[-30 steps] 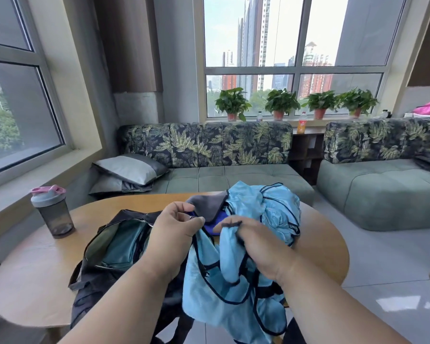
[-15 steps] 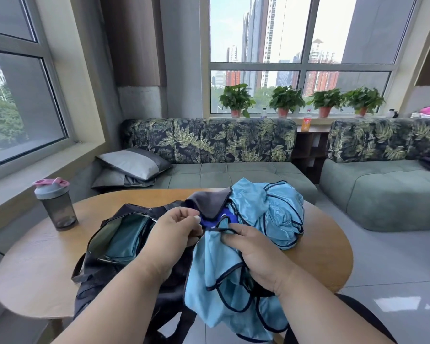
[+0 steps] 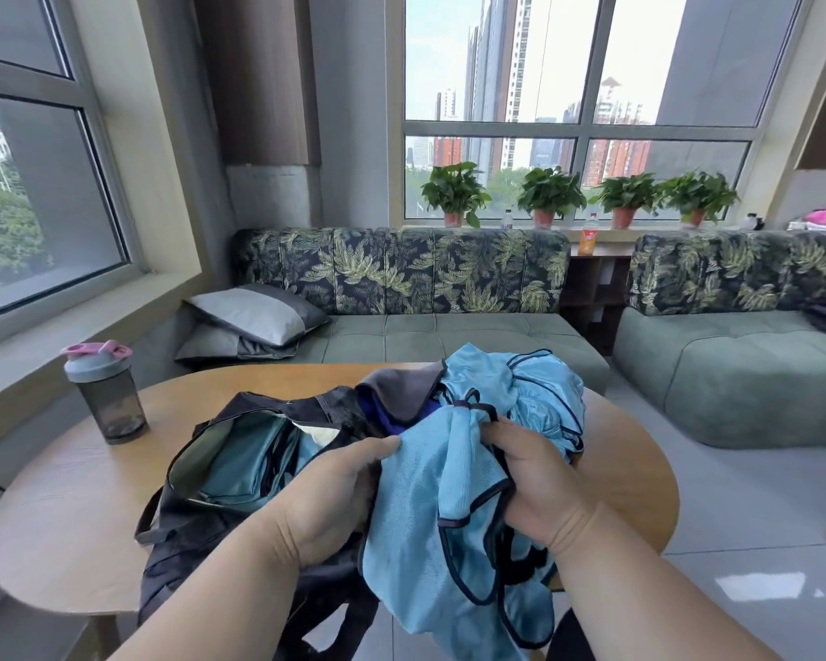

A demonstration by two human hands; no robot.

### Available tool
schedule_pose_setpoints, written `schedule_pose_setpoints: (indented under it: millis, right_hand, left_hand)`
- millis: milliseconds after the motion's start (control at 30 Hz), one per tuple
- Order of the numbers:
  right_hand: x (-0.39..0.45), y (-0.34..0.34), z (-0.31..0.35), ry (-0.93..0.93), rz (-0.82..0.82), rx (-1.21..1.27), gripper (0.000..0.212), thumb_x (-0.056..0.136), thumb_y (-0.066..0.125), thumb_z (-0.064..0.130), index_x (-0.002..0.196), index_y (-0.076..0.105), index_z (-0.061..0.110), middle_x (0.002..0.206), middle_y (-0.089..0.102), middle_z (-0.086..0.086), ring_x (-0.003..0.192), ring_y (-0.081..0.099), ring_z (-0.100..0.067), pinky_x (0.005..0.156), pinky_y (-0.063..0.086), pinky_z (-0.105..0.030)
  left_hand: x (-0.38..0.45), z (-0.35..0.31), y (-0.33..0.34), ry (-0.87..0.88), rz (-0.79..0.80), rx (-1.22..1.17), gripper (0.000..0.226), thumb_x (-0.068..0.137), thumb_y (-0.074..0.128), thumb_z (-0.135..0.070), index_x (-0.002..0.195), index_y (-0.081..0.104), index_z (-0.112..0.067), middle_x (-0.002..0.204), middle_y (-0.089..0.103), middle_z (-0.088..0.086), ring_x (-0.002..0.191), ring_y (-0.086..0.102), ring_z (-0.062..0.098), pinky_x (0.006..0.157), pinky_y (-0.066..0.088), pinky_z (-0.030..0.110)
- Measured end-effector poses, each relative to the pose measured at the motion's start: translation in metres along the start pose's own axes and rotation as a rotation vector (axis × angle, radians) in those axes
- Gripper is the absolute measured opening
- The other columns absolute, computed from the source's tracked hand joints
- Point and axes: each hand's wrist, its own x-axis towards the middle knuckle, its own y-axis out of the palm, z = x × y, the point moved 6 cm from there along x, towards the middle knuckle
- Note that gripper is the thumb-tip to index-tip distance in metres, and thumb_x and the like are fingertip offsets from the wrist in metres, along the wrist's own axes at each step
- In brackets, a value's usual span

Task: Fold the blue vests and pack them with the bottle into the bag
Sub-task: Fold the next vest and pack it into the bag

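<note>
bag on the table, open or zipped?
Open. The bag gapes at the top, showing its teal lining and something pale inside. Both hands are on the blue vest beside it.

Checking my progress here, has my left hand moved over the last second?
Yes. The left hand has dropped toward the table's near edge and now grips the vest.

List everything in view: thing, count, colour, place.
vest: one, light blue, held over table's near edge
vest pile: count unclear, light blue, on table
bag: one, black, open on table
shaker bottle: one, grey with pink lid, table's left
table: one, wooden
sofas: two, green, behind table
pillows: two, grey, on sofa
potted plants: four, green, windowsill
left hand: grips vest
right hand: grips vest
</note>
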Motion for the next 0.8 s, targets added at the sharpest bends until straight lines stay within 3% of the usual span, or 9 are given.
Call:
schedule_pose_setpoints:
  millis: [67, 133, 267, 367, 467, 533, 633, 700, 800]
  right_hand:
    - [0.002, -0.005, 0.002, -0.008, -0.005, 0.004, 0.03, 0.088, 0.063, 0.014, 0.11, 0.078, -0.001, 0.113, 0.074, -0.024, 0.097, 0.075, -0.034, 0.083, 0.063, -0.041]
    - [0.003, -0.009, 0.004, -0.018, -0.008, 0.029, 0.03, 0.088, 0.062, 0.014, 0.108, 0.079, 0.0, 0.111, 0.075, -0.022, 0.095, 0.076, -0.032, 0.081, 0.063, -0.04]
    - [0.001, -0.01, 0.008, -0.036, 0.008, 0.015, 0.03, 0.087, 0.06, 0.013, 0.106, 0.081, 0.001, 0.11, 0.076, -0.021, 0.095, 0.076, -0.03, 0.084, 0.064, -0.039]
    - [0.003, -0.015, 0.006, -0.042, -0.022, -0.029, 0.041, 0.084, 0.069, 0.011, 0.121, 0.073, -0.006, 0.121, 0.071, -0.027, 0.107, 0.071, -0.037, 0.097, 0.057, -0.046]
    - [0.003, -0.018, 0.0, -0.012, -0.018, -0.037, 0.041, 0.077, 0.075, 0.009, 0.116, 0.073, -0.004, 0.112, 0.071, -0.025, 0.099, 0.071, -0.035, 0.09, 0.059, -0.043]
    - [0.002, -0.018, -0.003, 0.005, -0.021, -0.046, 0.038, 0.078, 0.075, 0.007, 0.115, 0.074, -0.004, 0.113, 0.071, -0.025, 0.101, 0.071, -0.035, 0.094, 0.058, -0.045]
    - [0.001, -0.02, -0.005, 0.007, -0.003, -0.04, 0.056, 0.079, 0.075, 0.011, 0.13, 0.064, -0.01, 0.128, 0.065, -0.03, 0.116, 0.064, -0.041, 0.112, 0.045, -0.057]
    - [0.0, -0.022, 0.0, -0.015, -0.009, -0.047, 0.042, 0.079, 0.071, 0.008, 0.119, 0.074, -0.005, 0.124, 0.07, -0.025, 0.112, 0.068, -0.037, 0.109, 0.049, -0.053]
    - [-0.002, -0.024, 0.01, -0.045, -0.018, -0.011, 0.031, 0.083, 0.062, 0.013, 0.104, 0.084, 0.006, 0.118, 0.076, -0.019, 0.104, 0.075, -0.029, 0.096, 0.059, -0.042]
  left_hand:
    - [-0.001, -0.01, -0.001, 0.085, 0.031, -0.062, 0.039, 0.1, 0.056, -0.026, 0.126, 0.074, -0.003, 0.133, 0.071, 0.017, 0.124, 0.068, 0.031, 0.116, 0.044, 0.049]
    - [-0.002, -0.021, -0.007, 0.185, 0.028, -0.067, 0.042, 0.096, 0.069, -0.028, 0.117, 0.069, 0.009, 0.125, 0.071, 0.022, 0.114, 0.069, 0.033, 0.109, 0.048, 0.045]
    - [-0.005, -0.034, -0.013, 0.287, 0.033, -0.068, 0.043, 0.089, 0.076, -0.028, 0.115, 0.069, 0.004, 0.115, 0.07, 0.021, 0.103, 0.067, 0.029, 0.095, 0.056, 0.037]
    - [-0.007, -0.034, -0.009, 0.255, 0.081, -0.061, 0.045, 0.09, 0.071, -0.024, 0.129, 0.071, -0.002, 0.128, 0.07, 0.022, 0.112, 0.068, 0.029, 0.1, 0.057, 0.039]
    - [-0.004, -0.026, -0.006, 0.201, 0.082, -0.081, 0.051, 0.09, 0.072, -0.026, 0.133, 0.067, 0.001, 0.135, 0.065, 0.027, 0.118, 0.064, 0.034, 0.108, 0.05, 0.047]
    - [-0.003, -0.021, -0.002, 0.183, 0.077, -0.092, 0.047, 0.09, 0.072, -0.027, 0.126, 0.07, 0.003, 0.128, 0.069, 0.026, 0.112, 0.067, 0.033, 0.105, 0.053, 0.045]
    - [-0.002, -0.023, 0.0, 0.217, 0.063, -0.108, 0.031, 0.088, 0.073, -0.028, 0.106, 0.075, -0.002, 0.109, 0.072, 0.022, 0.095, 0.07, 0.028, 0.09, 0.06, 0.038]
    - [-0.003, -0.032, -0.005, 0.279, 0.013, -0.128, 0.027, 0.09, 0.074, -0.029, 0.102, 0.075, -0.005, 0.105, 0.071, 0.019, 0.093, 0.068, 0.026, 0.091, 0.057, 0.039]
    - [-0.006, -0.049, -0.014, 0.368, -0.061, -0.177, 0.031, 0.096, 0.07, -0.028, 0.112, 0.072, -0.002, 0.11, 0.07, 0.019, 0.103, 0.062, 0.029, 0.103, 0.047, 0.046]
